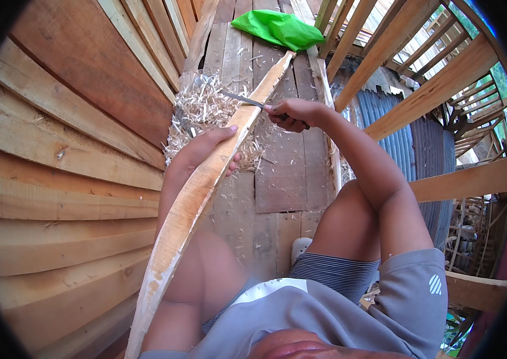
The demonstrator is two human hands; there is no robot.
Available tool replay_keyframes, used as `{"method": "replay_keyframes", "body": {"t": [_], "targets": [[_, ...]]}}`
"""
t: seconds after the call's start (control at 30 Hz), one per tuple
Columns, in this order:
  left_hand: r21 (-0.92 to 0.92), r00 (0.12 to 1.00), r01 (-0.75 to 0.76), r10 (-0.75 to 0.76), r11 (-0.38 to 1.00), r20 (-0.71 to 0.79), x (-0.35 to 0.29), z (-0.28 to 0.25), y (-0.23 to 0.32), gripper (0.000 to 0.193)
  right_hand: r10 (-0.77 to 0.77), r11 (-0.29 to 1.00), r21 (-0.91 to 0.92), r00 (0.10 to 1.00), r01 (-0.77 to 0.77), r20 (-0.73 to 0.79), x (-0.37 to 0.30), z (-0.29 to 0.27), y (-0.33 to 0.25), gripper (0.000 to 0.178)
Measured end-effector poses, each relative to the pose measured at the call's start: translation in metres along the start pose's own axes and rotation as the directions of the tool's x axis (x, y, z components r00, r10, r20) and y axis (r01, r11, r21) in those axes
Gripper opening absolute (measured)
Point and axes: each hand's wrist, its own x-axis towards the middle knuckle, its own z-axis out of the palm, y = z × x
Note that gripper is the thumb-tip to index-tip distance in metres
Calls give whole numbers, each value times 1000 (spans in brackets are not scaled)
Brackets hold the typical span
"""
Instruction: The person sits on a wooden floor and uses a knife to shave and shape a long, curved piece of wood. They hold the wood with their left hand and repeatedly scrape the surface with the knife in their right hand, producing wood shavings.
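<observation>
Here, closest to you, the long pale strip of split wood [191, 200] runs up from beside your left thigh, past your knees, to a far tip that seems to rest on the plank floor [277, 179] near the green bag. Slanted like that, with its lower end by your body, it offers you a long raw edge within easy reach of both arms.

Your left hand [202, 152] is wrapped around the strip about midway along, thumb lying on top and fingers curled underneath. That grip looks meant to steady the strip and keep it from twisting under the blade, while staying behind the cutting point.

A little further out, your right hand [292, 113] is clenched tight on the dark handle of a slim metal-bladed knife [244, 99]. The blade lies across the strip just beyond your left thumb, angled so its edge can shave along the grain.

Past the blade, a heap of pale curled wood shavings [205, 116] lies on the floor against the foot of the horizontal board wall [68, 155] on your left.

Furthest off, a crumpled bright green plastic bag [277, 29] sits at the far end of the planks, just beyond the strip's tip.
</observation>
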Motion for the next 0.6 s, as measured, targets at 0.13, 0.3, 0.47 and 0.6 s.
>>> {"method": "replay_keyframes", "body": {"t": [0.13,0.3,0.47,0.6], "targets": [[5,999,7,-7,1000,-32,-6,7,-1,41,-219,935,-339,918,101,-331,7,15,13,51],[13,999,-18,19,1000,-42,-4,10,-6,41,-395,776,-630,805,35,-442,1,22,11,58],[-55,1000,10,-9,998,18,-1,-10,-10,43,-482,554,-814,730,-174,-484,-20,50,-28,53],[-48,999,2,0,999,52,9,-5,-12,42,-476,676,-732,709,-84,-520,-4,10,-1,48]]}}
